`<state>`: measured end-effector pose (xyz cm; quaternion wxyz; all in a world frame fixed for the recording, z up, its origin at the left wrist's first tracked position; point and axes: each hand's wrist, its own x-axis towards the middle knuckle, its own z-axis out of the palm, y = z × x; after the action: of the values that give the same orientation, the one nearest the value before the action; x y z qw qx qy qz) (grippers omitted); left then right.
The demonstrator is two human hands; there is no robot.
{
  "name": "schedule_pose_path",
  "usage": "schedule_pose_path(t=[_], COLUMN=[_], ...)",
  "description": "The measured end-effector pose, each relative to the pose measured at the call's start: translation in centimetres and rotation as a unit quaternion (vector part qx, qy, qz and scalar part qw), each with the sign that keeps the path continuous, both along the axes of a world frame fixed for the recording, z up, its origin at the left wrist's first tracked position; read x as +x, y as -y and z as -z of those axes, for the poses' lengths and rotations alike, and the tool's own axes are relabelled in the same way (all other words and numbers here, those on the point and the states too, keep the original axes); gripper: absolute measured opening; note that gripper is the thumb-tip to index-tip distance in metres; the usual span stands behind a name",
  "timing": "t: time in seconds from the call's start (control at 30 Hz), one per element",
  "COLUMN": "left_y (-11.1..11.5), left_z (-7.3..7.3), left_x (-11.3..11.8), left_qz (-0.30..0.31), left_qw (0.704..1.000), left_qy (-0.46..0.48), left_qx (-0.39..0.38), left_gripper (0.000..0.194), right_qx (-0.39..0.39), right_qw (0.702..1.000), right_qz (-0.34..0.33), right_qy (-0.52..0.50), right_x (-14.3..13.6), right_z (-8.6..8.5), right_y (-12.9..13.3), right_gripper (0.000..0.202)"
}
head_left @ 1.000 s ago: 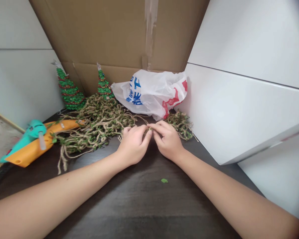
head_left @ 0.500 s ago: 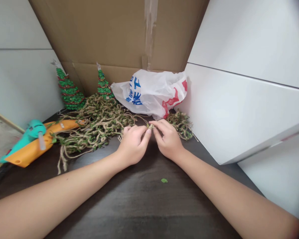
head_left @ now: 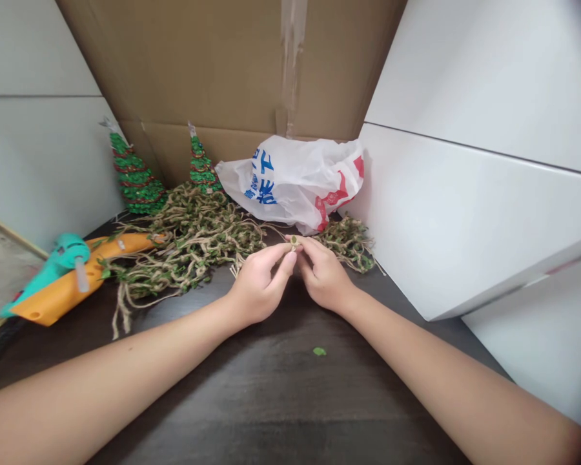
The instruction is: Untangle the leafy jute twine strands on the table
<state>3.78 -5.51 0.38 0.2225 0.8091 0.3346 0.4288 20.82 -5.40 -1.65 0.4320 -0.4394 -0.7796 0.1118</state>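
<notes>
Between my two hands, over the dark tabletop, is a small piece of twine [head_left: 294, 243] with a bit of green leaf on it. My left hand [head_left: 257, 284] pinches it from the left with thumb and forefinger. My right hand [head_left: 326, 274] meets it from the other side, fingers bent and tips touching the piece; parts of the grip are hidden. Behind my left hand spreads a large heap of leafy, knotted twine [head_left: 188, 242]. A smaller twine heap [head_left: 349, 244] lies behind my right hand. One loose green leaf [head_left: 319, 351] rests on the table nearer to me.
A teal glue gun [head_left: 70, 250] lies with an orange holder-like piece [head_left: 58, 297] at the left. Two green tinsel Christmas trees [head_left: 135, 177] stand at the back. A white plastic bag [head_left: 295, 177] sits before the cardboard [head_left: 213, 64]. White boxes [head_left: 465, 213] wall the right side.
The twine piece has been turned between my fingertips, and its leaf now faces up. My fingers have shifted slightly around it; everything else stays put.
</notes>
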Motion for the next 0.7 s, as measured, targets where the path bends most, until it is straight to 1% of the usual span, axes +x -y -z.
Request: schedule_pose_path(t=[0.13,0.23,0.33,0.43,0.57,0.63,0.7], left_y=[0.08,0.12,0.08,-0.09,-0.37,-0.45,-0.48], left_z=[-0.05,-0.10,-0.05,0.12,0.29,0.32,0.33], left_x=[-0.01,-0.02,0.03,0.10,0.16,0.18,0.19], left_qz=[-0.008,-0.005,-0.010,-0.022,-0.044,-0.055,-0.062], left_qw=[1.000,1.000,1.000,1.000,0.999,0.998,0.997], left_qy=[0.009,0.010,0.008,0.002,-0.024,-0.039,-0.049], left_qx=[-0.003,-0.003,-0.001,0.007,0.013,0.006,0.004], left_gripper=[0.036,0.036,0.036,0.036,0.034,0.033,0.031], right_qx=[0.000,0.009,0.002,0.005,0.016,0.014,0.013], right_qw=[1.000,1.000,0.999,0.996,0.983,0.979,0.978], right_qz=[0.005,0.004,0.013,0.043,0.108,0.122,0.120], right_qy=[-0.012,-0.008,0.031,0.081,0.147,0.164,0.168], right_x=[-0.04,-0.06,-0.12,-0.26,-0.42,-0.43,-0.40], right_z=[0.05,-0.05,-0.25,-0.51,-0.82,-0.90,-0.91], right_y=[-0.06,-0.06,0.09,0.40,0.71,0.75,0.71], right_gripper=[0.037,0.028,0.022,0.021,0.020,0.018,0.018])
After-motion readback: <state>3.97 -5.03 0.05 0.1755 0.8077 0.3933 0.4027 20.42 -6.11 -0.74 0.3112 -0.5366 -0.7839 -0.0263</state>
